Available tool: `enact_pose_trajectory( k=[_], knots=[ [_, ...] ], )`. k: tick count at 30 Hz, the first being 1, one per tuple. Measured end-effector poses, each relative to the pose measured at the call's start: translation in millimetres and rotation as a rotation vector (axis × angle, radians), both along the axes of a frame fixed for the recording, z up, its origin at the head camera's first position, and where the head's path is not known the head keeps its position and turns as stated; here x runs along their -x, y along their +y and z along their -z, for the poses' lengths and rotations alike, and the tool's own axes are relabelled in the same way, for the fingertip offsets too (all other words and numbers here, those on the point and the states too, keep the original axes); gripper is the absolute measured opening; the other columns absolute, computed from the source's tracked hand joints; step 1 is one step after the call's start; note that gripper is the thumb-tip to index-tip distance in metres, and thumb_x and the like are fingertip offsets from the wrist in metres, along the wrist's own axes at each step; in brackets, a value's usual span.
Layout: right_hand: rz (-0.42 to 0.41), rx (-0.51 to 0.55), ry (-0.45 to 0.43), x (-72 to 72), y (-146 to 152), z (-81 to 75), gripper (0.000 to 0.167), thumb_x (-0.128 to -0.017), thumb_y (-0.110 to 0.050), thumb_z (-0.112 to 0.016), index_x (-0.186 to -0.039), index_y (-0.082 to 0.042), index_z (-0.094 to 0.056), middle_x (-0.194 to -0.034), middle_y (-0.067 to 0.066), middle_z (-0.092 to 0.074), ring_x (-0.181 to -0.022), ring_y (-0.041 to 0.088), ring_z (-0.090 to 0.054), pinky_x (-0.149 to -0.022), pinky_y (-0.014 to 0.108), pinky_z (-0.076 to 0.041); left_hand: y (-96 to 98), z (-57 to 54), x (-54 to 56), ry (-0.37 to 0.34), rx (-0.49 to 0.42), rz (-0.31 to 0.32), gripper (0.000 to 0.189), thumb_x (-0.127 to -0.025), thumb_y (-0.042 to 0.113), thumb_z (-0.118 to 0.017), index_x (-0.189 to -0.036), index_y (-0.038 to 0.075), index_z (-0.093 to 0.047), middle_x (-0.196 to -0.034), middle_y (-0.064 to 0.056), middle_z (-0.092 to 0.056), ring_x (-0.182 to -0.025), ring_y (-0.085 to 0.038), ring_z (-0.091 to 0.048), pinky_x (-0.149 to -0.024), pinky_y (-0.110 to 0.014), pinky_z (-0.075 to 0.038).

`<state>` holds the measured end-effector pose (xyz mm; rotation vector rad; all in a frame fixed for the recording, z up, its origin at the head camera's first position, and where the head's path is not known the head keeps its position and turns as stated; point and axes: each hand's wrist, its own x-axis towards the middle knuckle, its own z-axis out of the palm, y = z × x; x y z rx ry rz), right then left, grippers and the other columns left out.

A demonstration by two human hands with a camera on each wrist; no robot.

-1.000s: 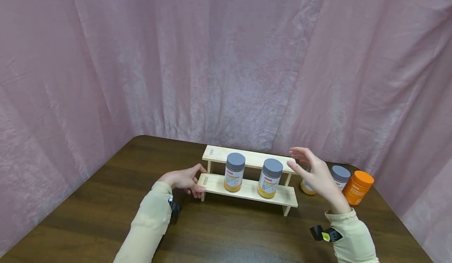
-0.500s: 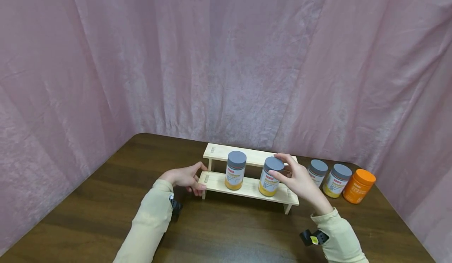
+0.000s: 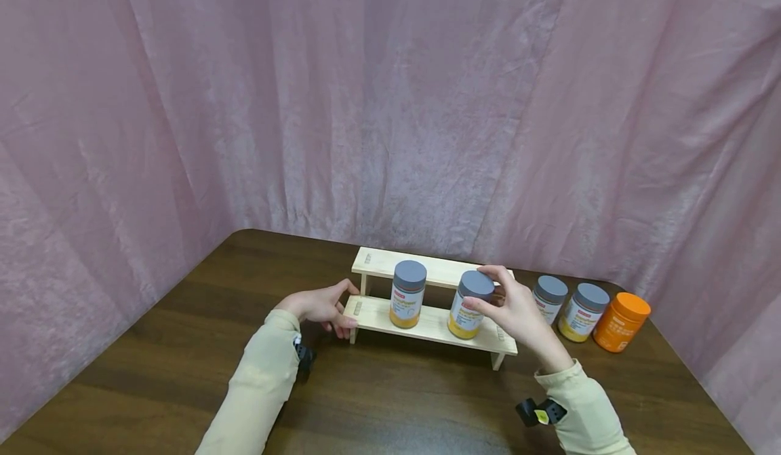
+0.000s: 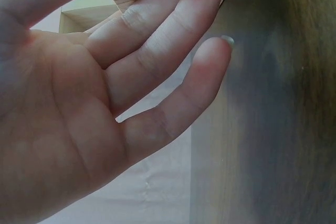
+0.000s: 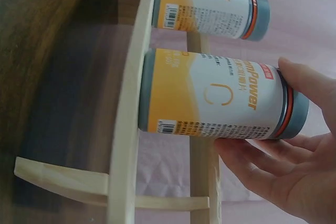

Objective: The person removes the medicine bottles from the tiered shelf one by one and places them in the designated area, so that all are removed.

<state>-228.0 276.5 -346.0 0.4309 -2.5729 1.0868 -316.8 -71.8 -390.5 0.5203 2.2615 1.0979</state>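
Note:
A light two-step wooden rack [image 3: 372,313] stands on the table. My left hand [image 3: 322,308] grips the left end of its lower step; in the left wrist view the palm and loosely bent fingers [image 4: 157,51] hide most of the contact. Two white-and-yellow supplement jars with grey lids stand upright on the lower step: a left jar [image 3: 407,299] and a right jar [image 3: 465,312]. Near its lid, the right jar is held between the thumb and fingers of my right hand [image 3: 514,309]. In the right wrist view that jar [image 5: 210,95] rests its base on the step.
Right of the rack, two more grey-lidded jars, a nearer one [image 3: 551,291] and a farther one [image 3: 582,314], stand beside an orange jar [image 3: 621,323]. The dark wooden table [image 3: 378,401] ends at pink curtains [image 3: 390,116] behind.
My right hand has moved left from beside the rack's right end and taken hold of the right jar. The left hand has stayed on the rack's left end.

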Motion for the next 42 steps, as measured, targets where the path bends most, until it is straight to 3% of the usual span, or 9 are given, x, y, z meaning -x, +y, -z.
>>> enact_pose_trajectory(
  k=[5, 9, 16, 23, 30, 42],
  knots=[
    [0.028, 0.020, -0.014, -3.7, 7.9, -5.2, 0.057, -0.084, -0.021, -0.076, -0.130, -0.004, -0.048, -0.118, 0.021, -0.065, -0.100, 0.035, -0.069, -0.081, 0.039, -0.057, 1.5, -0.8, -0.8, 0.001, 0.002, 0.001, 0.057, -0.089, 0.015, -0.070, -0.130, 0.010, -0.031, -0.081, -0.012, -0.073, -0.070, -0.018, -0.069, -0.063, -0.027, -0.047],
    [0.047, 0.012, -0.028, -8.1, 15.8, -12.2, 0.056, -0.084, -0.024, -0.076, -0.130, -0.005, -0.049, -0.113, 0.019, -0.067, -0.096, 0.030, -0.070, -0.075, 0.030, -0.057, 1.6, -0.7, -1.5, 0.003, 0.006, 0.006, 0.057, -0.089, 0.016, -0.070, -0.130, 0.010, -0.031, -0.082, -0.013, -0.073, -0.070, -0.018, -0.069, -0.064, -0.028, -0.047],
    [0.053, -0.026, -0.051, -15.1, 41.1, -26.4, 0.053, -0.086, -0.029, -0.074, -0.130, -0.009, -0.051, -0.116, 0.013, -0.066, -0.091, 0.003, -0.066, -0.074, 0.021, -0.053, 1.5, -0.4, -1.3, 0.009, 0.004, 0.023, 0.058, -0.089, 0.016, -0.070, -0.130, 0.009, -0.030, -0.083, -0.014, -0.074, -0.071, -0.018, -0.069, -0.064, -0.028, -0.048],
    [0.123, -0.113, -0.070, -21.4, 67.6, -39.5, 0.057, -0.086, -0.034, -0.074, -0.131, -0.010, -0.051, -0.119, 0.018, -0.064, -0.106, 0.035, -0.067, -0.073, 0.026, -0.052, 2.1, -3.2, 0.1, 0.013, 0.002, 0.028, 0.058, -0.089, 0.016, -0.070, -0.130, 0.009, -0.029, -0.082, -0.012, -0.074, -0.071, -0.018, -0.069, -0.064, -0.029, -0.048],
    [0.178, -0.181, -0.099, -22.3, 85.5, -44.8, 0.058, -0.086, -0.037, -0.073, -0.130, -0.007, -0.050, -0.117, 0.021, -0.065, -0.101, 0.034, -0.067, -0.074, 0.032, -0.049, 2.2, -3.4, 0.7, 0.009, -0.007, 0.028, 0.060, -0.089, 0.018, -0.071, -0.131, 0.009, -0.029, -0.083, -0.011, -0.074, -0.072, -0.017, -0.069, -0.064, -0.028, -0.049],
    [0.098, -0.222, -0.216, -14.5, 107.5, -30.3, 0.061, -0.089, -0.031, -0.071, -0.132, 0.001, -0.042, -0.118, 0.027, -0.061, -0.104, 0.039, -0.062, -0.079, 0.043, -0.052, -0.8, -0.6, -0.9, 0.019, -0.009, 0.025, 0.061, -0.089, 0.017, -0.071, -0.132, 0.008, -0.029, -0.083, -0.011, -0.073, -0.072, -0.016, -0.068, -0.064, -0.029, -0.049]
  ],
)
